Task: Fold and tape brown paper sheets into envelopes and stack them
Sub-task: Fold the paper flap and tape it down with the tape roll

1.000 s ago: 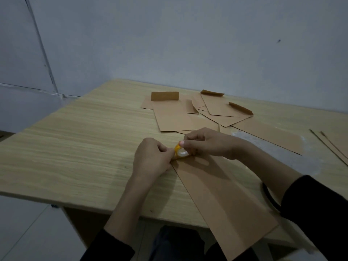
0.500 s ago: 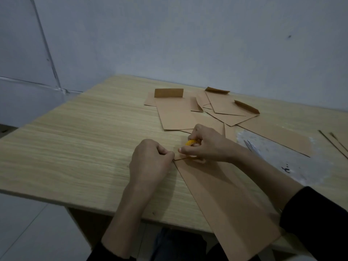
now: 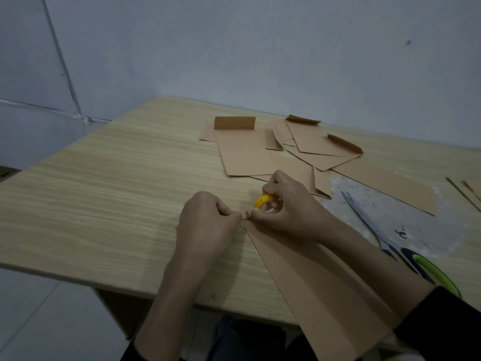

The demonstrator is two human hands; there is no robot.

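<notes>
A long folded brown paper sheet (image 3: 322,290) lies on the wooden table (image 3: 109,204), running from the middle toward the near edge and hanging over it. My right hand (image 3: 289,212) grips a small yellow tape roll (image 3: 264,200) at the sheet's far end, thumb pressed on the paper. Just left of that end, my left hand (image 3: 208,225) has its fingers curled, fingertips pinched together at the corner; the tape strip itself is too faint to see.
Several finished brown envelopes (image 3: 250,149) with raised flaps lie spread behind my hands. Scissors (image 3: 385,235) with green-black handles rest on a pale sheet at the right. More brown paper edges (image 3: 466,191) show at the far right.
The right hand has turned the yellow roll so more of it shows, and the scissors have come into view. Both hands stay at the sheet's far end.
</notes>
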